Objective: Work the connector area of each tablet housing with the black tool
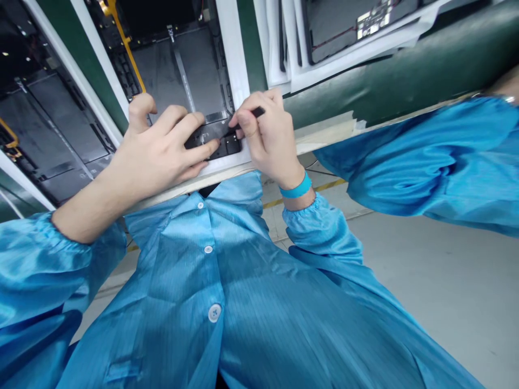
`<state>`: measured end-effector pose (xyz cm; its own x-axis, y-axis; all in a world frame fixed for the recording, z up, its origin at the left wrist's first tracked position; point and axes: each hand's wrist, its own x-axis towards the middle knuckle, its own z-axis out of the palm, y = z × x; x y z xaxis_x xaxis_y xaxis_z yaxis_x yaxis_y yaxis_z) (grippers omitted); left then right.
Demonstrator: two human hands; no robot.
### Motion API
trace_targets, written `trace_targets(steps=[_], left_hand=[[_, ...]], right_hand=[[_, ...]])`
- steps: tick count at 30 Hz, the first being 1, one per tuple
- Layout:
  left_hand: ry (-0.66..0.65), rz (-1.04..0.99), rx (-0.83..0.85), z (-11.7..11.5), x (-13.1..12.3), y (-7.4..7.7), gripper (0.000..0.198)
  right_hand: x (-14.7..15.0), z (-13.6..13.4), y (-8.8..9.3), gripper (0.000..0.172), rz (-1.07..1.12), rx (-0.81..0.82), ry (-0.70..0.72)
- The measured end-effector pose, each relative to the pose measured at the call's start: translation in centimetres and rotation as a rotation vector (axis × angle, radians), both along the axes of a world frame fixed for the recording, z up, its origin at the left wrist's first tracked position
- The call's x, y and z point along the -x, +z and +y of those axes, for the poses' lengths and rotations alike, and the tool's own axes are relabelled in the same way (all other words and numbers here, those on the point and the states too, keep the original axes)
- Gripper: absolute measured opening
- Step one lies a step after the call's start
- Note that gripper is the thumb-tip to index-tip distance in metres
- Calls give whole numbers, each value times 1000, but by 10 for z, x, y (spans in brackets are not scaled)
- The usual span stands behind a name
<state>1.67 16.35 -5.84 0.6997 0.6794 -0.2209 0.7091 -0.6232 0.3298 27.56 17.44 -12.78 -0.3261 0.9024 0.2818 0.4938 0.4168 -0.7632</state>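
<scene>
An opened dark device panel (182,70) lies in a white tray (233,59) at the near edge of the bench. My left hand (162,148) rests on the panel's near end, fingers stretched out and pressing flat on a small black part (227,145). My right hand (267,135) is closed in a pinch around a thin black tool (256,113), whose tip meets the panel just beside my left fingertips. A blue band circles my right wrist. A yellow flat cable (121,40) runs along the panel's left side.
Another open panel in its white tray (44,124) lies to the left. More trays with panels (357,27) are stacked at the back right. A co-worker's blue sleeve (425,156) reaches over the green bench edge (405,81) on the right. Grey floor lies below.
</scene>
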Motion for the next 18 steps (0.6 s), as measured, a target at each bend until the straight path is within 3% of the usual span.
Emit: trace_targets(steps=[8, 13, 18], left_hand=[[-31, -93, 17, 7, 4, -10, 43], [-22, -102, 14, 10, 4, -12, 43], [-37, -139, 34, 14, 5, -16, 52]], right_hand=[[-3, -5, -2, 56, -11, 139, -111], [-3, -5, -4, 64, -4, 104, -82], [-6, -5, 6, 74, -37, 165, -48]])
